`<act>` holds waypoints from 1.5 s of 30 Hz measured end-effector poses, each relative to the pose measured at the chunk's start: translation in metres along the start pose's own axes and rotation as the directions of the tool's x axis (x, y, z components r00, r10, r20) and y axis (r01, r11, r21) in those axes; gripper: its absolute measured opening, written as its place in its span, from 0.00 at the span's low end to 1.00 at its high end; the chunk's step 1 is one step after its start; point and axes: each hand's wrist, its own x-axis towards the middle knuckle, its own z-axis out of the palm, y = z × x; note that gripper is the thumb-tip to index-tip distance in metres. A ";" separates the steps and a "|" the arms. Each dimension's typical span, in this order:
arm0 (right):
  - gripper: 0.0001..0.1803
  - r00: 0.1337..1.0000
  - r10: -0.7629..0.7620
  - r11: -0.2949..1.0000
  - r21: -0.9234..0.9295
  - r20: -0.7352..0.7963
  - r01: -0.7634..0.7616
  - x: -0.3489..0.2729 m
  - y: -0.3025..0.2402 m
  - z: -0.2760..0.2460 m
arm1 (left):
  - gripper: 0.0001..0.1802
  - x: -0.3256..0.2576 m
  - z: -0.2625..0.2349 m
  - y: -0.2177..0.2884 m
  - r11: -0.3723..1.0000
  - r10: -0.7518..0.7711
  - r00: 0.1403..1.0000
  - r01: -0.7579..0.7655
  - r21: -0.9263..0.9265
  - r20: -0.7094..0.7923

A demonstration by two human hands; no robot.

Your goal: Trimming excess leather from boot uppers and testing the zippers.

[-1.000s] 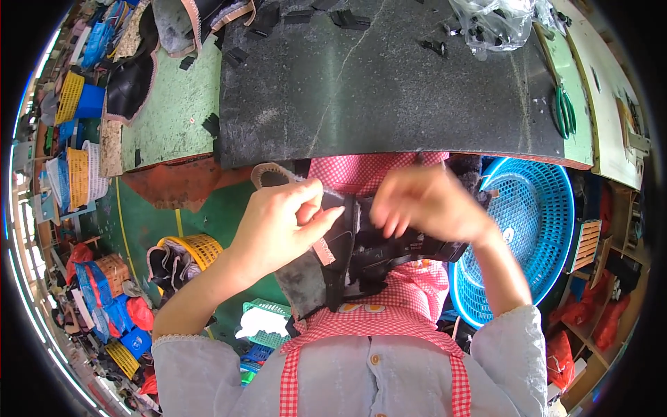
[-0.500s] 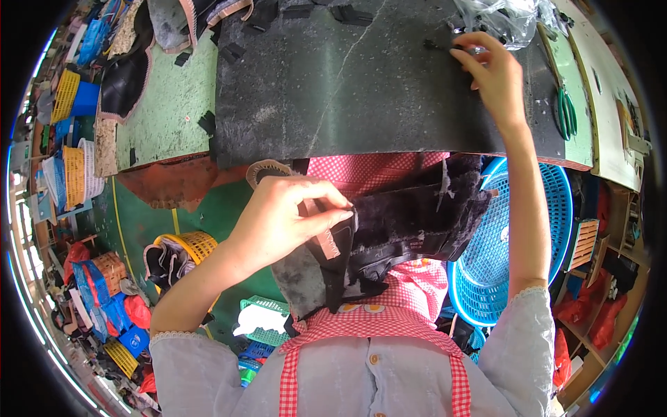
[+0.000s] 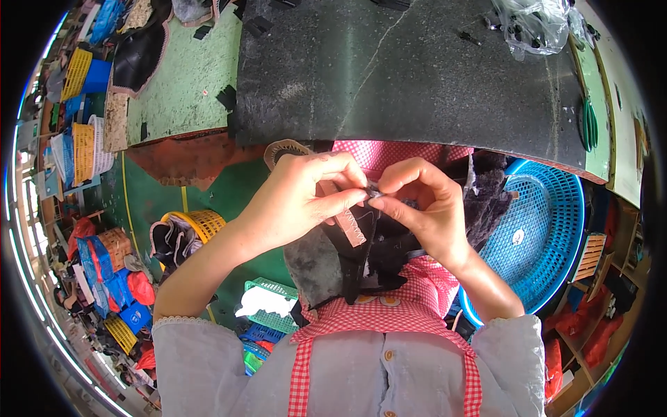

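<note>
Below the near edge of the dark worktop (image 3: 445, 90), thin yellow lines (image 3: 127, 194) cross the green floor (image 3: 240, 187). Beyond its right end stand wooden shelves (image 3: 575, 342); far off its left end, white strips of light (image 3: 52, 345) shine, and a pale sheen lies across its top.

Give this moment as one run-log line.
left hand: pinching small dark piece; right hand: likewise; below: dark material; at right: blue basket

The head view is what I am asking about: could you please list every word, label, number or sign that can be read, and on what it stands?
No text is readable.
Large blue basket: pale mark, too small to read.
Small dark piece between left hand and right hand: no lettering visible.
</note>
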 end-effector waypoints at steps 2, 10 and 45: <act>0.09 0.997 0.059 0.993 -0.102 0.040 -0.054 0.000 -0.005 -0.001 | 0.03 -0.002 0.000 -0.001 1.000 0.006 1.000 -0.006 -0.025 -0.001; 0.10 0.999 0.042 0.987 -0.153 0.000 -0.041 0.009 -0.019 -0.003 | 0.03 -0.002 -0.001 -0.001 0.999 0.042 0.999 -0.042 -0.030 0.007; 0.22 0.966 -0.048 0.325 -0.910 0.256 0.257 -0.007 0.026 -0.008 | 0.05 -0.021 -0.003 0.004 0.994 -0.011 0.998 0.004 0.109 0.063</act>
